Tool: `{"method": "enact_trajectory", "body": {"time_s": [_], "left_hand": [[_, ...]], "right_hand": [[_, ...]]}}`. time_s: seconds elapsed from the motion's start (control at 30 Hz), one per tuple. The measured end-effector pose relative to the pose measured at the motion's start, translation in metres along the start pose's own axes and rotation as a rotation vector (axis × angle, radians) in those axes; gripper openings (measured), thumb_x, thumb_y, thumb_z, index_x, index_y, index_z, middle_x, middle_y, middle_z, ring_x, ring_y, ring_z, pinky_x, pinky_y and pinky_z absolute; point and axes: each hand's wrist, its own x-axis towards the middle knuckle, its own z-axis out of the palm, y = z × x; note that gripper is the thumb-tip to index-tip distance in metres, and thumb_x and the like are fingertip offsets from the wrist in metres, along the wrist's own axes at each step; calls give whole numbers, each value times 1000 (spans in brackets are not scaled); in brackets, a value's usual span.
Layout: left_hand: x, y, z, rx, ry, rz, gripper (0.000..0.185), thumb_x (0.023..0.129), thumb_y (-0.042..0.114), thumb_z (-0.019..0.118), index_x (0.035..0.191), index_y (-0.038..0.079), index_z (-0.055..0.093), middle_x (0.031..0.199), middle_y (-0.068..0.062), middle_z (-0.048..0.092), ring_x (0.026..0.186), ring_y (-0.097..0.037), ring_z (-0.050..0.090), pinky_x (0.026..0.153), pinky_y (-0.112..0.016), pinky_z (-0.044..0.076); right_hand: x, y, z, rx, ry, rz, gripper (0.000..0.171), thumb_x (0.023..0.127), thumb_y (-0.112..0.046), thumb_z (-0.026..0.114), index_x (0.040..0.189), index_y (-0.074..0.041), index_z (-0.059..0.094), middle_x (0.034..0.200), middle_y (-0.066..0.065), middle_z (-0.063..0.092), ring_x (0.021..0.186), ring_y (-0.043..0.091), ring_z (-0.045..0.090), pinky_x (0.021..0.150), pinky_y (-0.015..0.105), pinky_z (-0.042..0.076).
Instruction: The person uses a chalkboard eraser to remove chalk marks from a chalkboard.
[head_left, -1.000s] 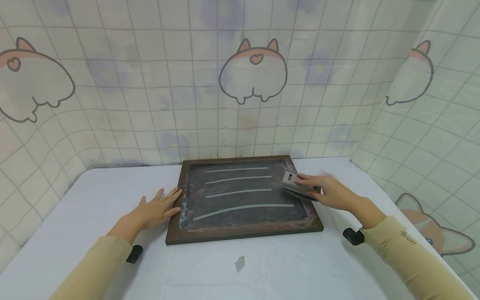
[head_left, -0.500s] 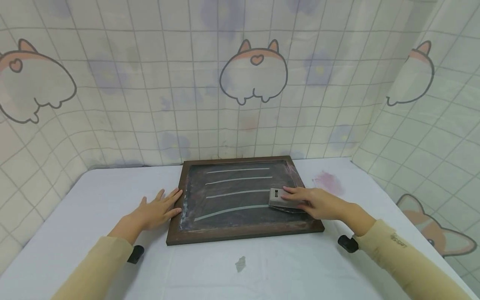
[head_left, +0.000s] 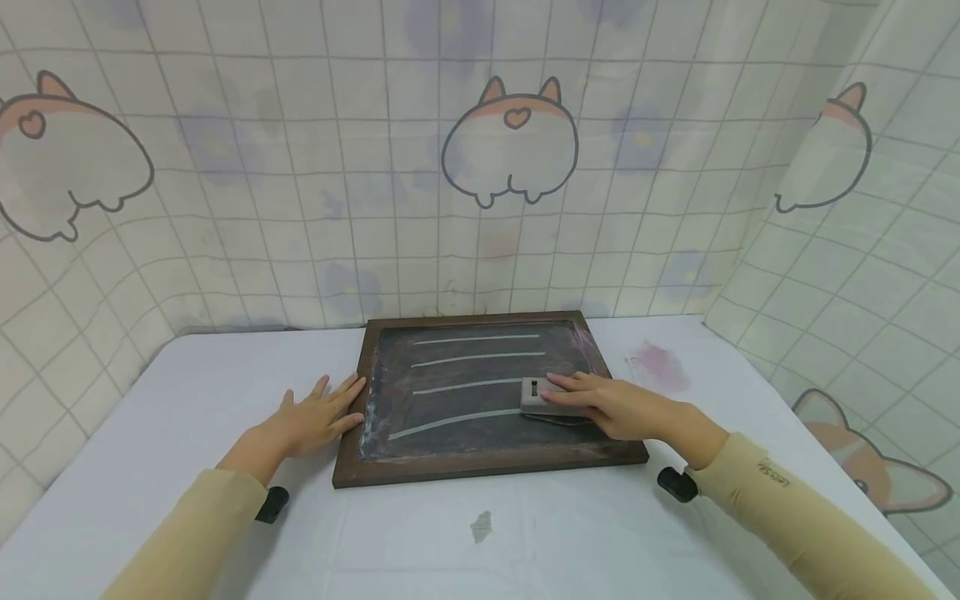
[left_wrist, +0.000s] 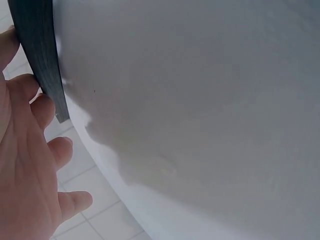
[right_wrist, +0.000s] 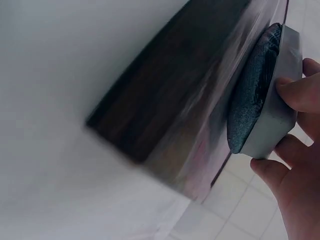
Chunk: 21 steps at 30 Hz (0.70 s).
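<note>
A chalkboard in a brown wooden frame lies on the white table, with several pale chalk lines running across it. My right hand grips a grey board eraser over the right part of the board, its left end at the ends of the lower lines. In the right wrist view the eraser's dark felt pad faces the board, and thumb and fingers hold its grey back. My left hand has its fingers spread, the tips resting on the frame's left side.
The white tabletop has a grey patch in front of the board and a pink smudge to its right. A tile-patterned curtain with cartoon animals stands behind and along the sides.
My right hand has moved the eraser leftward and toward me from the board's right edge, over the right ends of the lower chalk lines. The left hand has stayed put.
</note>
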Motion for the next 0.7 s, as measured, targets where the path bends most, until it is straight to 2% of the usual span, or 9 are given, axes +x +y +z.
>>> {"method": "enact_trajectory", "body": {"time_s": [0.13, 0.37, 0.53, 0.7], "left_hand": [[1, 0, 1, -1, -4, -5, 74, 109, 53, 40, 164, 9, 20, 169, -18, 17, 150, -53, 13, 108, -82, 6], [6, -2, 3, -6, -18, -11, 75, 109, 54, 39, 165, 10, 17, 169, -17, 15, 151, -52, 11, 108, -82, 4], [7, -6, 4, 1, -27, -14, 76, 108, 56, 38, 165, 11, 16, 170, -16, 13, 151, -52, 11, 107, -83, 4], [8, -6, 5, -14, -26, -5, 77, 108, 58, 37, 165, 12, 16, 170, -16, 13, 151, -52, 10, 107, -83, 3]], "right_hand": [[17, -9, 2, 10, -31, -8, 61, 97, 15, 55, 153, -7, 49, 159, 22, 38, 137, 54, 42, 109, 62, 38], [54, -28, 7, 24, -71, -65, 60, 98, 14, 53, 154, -7, 47, 160, 21, 37, 138, 54, 40, 112, 60, 36], [91, -52, 13, 2, -123, -93, 59, 101, 10, 53, 156, -10, 46, 162, 17, 35, 140, 44, 45, 113, 55, 38], [128, -80, 21, -28, -174, -97, 60, 103, 8, 52, 157, -16, 45, 164, 11, 32, 144, 41, 41, 117, 51, 34]]}}
